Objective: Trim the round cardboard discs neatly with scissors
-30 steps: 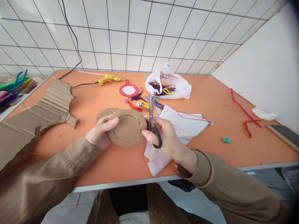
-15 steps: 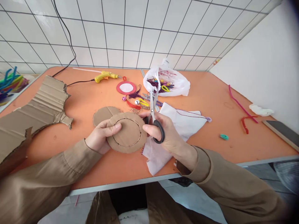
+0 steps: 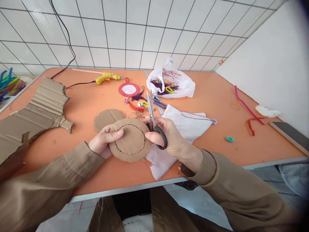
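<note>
My left hand (image 3: 103,140) grips the left edge of a round cardboard disc (image 3: 130,138), thumb on top. A ring-shaped cut runs through the disc, with the inner circle still sitting inside the outer ring. In my right hand (image 3: 169,137) is a pair of scissors (image 3: 151,112) with black handles, blades a little apart and pointing up, away from the disc. My right thumb lies at the disc's right edge. Behind the disc, a second cardboard circle (image 3: 107,118) rests on the table. Under my right hand spreads a white cloth (image 3: 190,125) with dark red stitching.
On the orange table (image 3: 87,103) are a yellow glue gun (image 3: 106,78), a red-rimmed disc (image 3: 128,89), tassels, bells and a white plastic bag (image 3: 181,83) of craft bits. Torn cardboard (image 3: 36,112) lies left; pipe cleaners (image 3: 248,104) and a dark board (image 3: 292,137) lie right.
The scissors' blades have opened a little and tilted leftward. The disc stays in my left hand. The whole view has shifted slightly.
</note>
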Available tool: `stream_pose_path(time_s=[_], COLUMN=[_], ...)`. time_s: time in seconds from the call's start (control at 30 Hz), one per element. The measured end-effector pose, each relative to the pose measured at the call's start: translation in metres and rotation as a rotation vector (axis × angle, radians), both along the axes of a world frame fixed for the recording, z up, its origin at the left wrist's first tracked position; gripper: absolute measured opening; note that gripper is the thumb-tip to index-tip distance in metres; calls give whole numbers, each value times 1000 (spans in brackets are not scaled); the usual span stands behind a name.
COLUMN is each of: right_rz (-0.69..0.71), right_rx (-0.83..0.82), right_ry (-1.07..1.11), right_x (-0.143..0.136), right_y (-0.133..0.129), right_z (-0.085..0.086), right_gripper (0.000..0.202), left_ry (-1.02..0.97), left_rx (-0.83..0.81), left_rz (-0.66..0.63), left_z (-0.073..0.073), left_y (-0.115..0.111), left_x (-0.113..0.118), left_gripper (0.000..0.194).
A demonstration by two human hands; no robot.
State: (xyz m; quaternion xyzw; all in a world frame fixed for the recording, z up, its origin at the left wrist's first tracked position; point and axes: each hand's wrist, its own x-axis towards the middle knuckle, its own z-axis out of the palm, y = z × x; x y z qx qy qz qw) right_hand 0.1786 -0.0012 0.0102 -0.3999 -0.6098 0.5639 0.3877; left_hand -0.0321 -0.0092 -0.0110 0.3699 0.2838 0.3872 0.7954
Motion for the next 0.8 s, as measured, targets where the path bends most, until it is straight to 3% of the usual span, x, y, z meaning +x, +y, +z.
stream_pose_path(time_s=[0.27,0.37,0.53,0.8], right_rz=[-102,-110,-113,-125], right_rx=[156,193,150,97], right_ry=[-24,-20,4,-27], right_x=[-1,-2,-3,-4], right_y=[3,1,-1,-1], right_z=[-8,-7,-7,-5], right_gripper=[18,16,22,17], left_ry=[3,53,163,157], left_rx=[111,59,-4,-16], left_rz=[-8,69,253,307], left_z=[-1,-3,4,6], left_y=[0,0,-4,-2], left_x=[-3,-1,6,4], left_gripper=[45,36,26,28])
